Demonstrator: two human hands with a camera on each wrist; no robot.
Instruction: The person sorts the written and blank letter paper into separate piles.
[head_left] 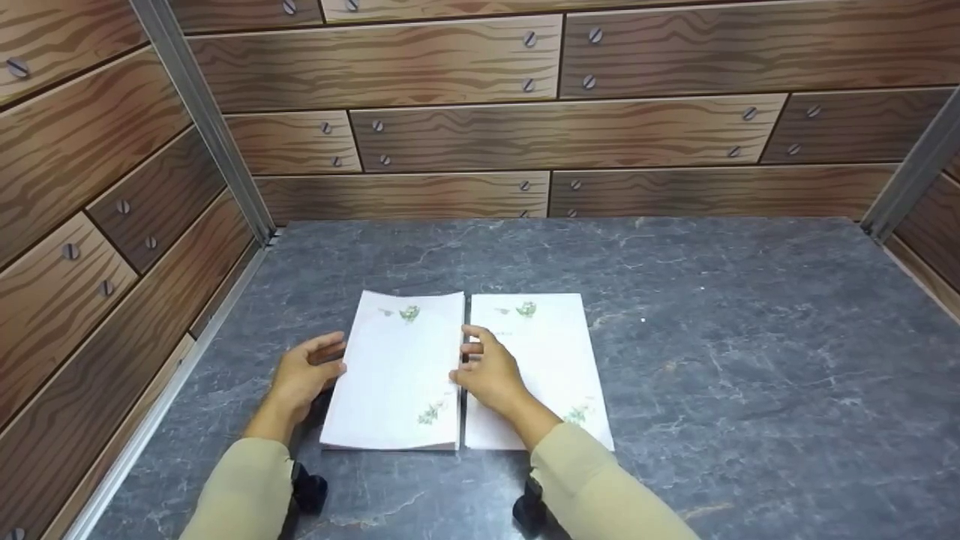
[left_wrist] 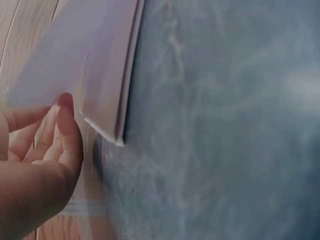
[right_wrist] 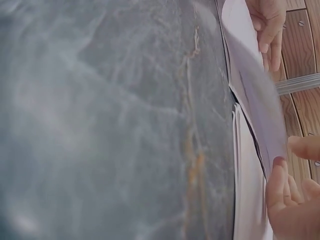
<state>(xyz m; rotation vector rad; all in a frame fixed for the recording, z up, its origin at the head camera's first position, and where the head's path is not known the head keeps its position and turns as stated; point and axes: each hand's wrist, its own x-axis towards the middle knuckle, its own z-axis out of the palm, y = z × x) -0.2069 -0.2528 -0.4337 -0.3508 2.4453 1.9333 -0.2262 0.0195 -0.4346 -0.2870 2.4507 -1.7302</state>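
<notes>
Two stacks of white paper sheets with small green floral prints lie side by side. At the left stack (head_left: 390, 367), the top sheet bows up slightly, as the left wrist view shows at its lifted edge. My left hand (head_left: 300, 375) is at that stack's left edge, thumb and fingers spread apart and fingertips at the paper. Along its right edge is my right hand (head_left: 495, 382), fingers loosely bent and fingertips against the sheet edges, with the palm over the right stack (head_left: 551, 360). In the right wrist view, a fingertip of the right hand (right_wrist: 295, 200) meets the raised sheet (right_wrist: 260, 100).
A dark grey marbled tabletop (head_left: 750, 360) extends around the paper. Wood-patterned panels (head_left: 450, 135) stand behind and at both sides, with metal corner posts (head_left: 202, 112) between them. A dark wrist camera (head_left: 307, 491) sits under the left sleeve, another under the right.
</notes>
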